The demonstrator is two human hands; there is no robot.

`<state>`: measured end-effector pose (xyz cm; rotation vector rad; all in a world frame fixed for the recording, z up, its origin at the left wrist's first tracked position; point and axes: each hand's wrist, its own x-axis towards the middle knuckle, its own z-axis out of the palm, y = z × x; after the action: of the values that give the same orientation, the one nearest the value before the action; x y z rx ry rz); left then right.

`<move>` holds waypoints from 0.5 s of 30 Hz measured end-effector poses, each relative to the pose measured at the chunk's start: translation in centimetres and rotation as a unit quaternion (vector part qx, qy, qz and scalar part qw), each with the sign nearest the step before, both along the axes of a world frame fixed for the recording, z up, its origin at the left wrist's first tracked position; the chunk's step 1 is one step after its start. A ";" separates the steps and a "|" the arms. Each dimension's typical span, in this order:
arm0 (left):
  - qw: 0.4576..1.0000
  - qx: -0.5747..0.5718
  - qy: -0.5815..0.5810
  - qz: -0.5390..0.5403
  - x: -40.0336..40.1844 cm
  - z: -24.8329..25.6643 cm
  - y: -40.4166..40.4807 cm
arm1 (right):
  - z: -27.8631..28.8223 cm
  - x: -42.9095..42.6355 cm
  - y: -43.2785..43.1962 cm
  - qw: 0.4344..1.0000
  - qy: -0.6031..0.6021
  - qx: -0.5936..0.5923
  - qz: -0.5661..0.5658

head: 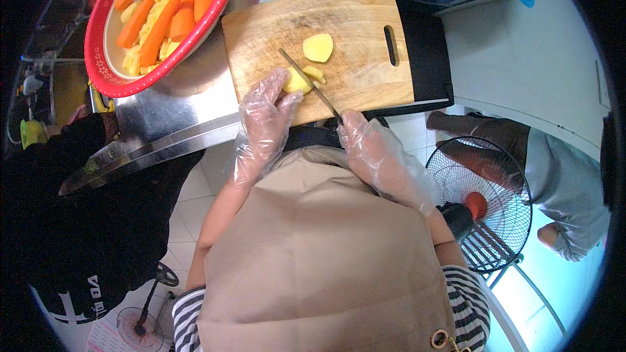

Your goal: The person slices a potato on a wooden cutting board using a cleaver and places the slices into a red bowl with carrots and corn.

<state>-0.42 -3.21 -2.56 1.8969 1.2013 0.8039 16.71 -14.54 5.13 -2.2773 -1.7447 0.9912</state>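
Observation:
On a wooden cutting board (362, 73) lies a peeled yellow potato piece (295, 83), held at its left side by my left hand (266, 120) in a clear plastic glove. My right hand (369, 144), gloved the same way, grips the handle end of a kitchen knife (308, 80). The blade crosses over the potato piece at a slant. A small cut slice (314, 74) rests against the blade's right side. Farther up the board lies another potato piece (318, 48), cut side up, touched by neither hand.
A red-rimmed bowl (164, 83) of carrots and chopped yellow pieces stands left on the steel counter (171, 112). At the left is a person in black (88, 220). A floor fan (481, 205) and another person's legs (552, 181) are at the right.

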 end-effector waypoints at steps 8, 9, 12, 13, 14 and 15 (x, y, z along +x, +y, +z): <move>0.997 0.064 0.015 -0.033 -0.3 -0.3 0.2 | -2.0 0.5 0.1 0.996 0.089 0.020 0.024; 0.997 0.065 0.016 -0.034 -0.3 -0.3 0.3 | -2.9 0.4 -0.1 0.989 0.125 0.085 0.002; 0.994 0.101 0.023 -0.045 -0.2 -0.4 0.3 | -4.6 0.0 0.9 0.986 0.094 0.134 -0.018; 0.997 0.074 0.009 -0.030 -0.2 -0.7 0.1 | -4.8 -0.1 1.2 0.992 0.029 0.118 -0.016; 0.999 0.047 -0.005 -0.016 -0.1 -0.8 -0.1 | -4.5 0.1 1.1 0.992 0.027 0.119 -0.016; 0.999 0.050 -0.007 -0.013 -0.1 -0.7 -0.1 | -3.7 0.3 1.1 0.990 0.065 0.121 -0.026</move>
<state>-0.56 -3.28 -3.29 1.9799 1.1454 0.8751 17.00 -13.40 1.45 -2.0501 -1.6431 0.8461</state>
